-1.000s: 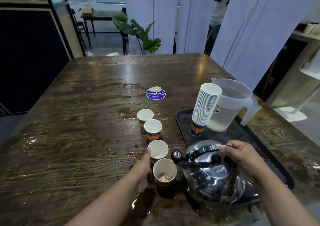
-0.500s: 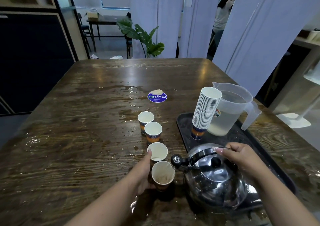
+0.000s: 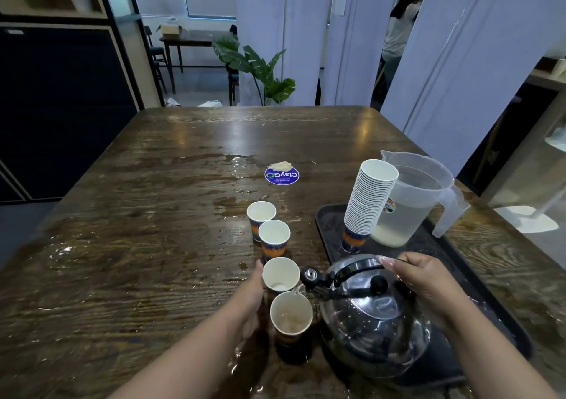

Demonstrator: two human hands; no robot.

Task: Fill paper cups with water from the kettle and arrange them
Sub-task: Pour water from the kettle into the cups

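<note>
wet table (image 3: 128, 245): right hand (image 3: 428, 282) grips kettle (image 3: 373, 322); left hand (image 3: 249, 302) seemingly curls around nearest cup (image 3: 291, 316).

the tabletop (image 3: 153, 276) is dark wood with coarse grain, glossy where water lies on it. the kettle (image 3: 373, 322) at lower right is polished metal, mirror-bright and beaded with drops, its knob and handle black. the paper cups (image 3: 274, 236) are matt white inside. the pitcher (image 3: 419, 202) is cloudy translucent plastic; the tray (image 3: 324, 218) is matt black plastic.
</note>
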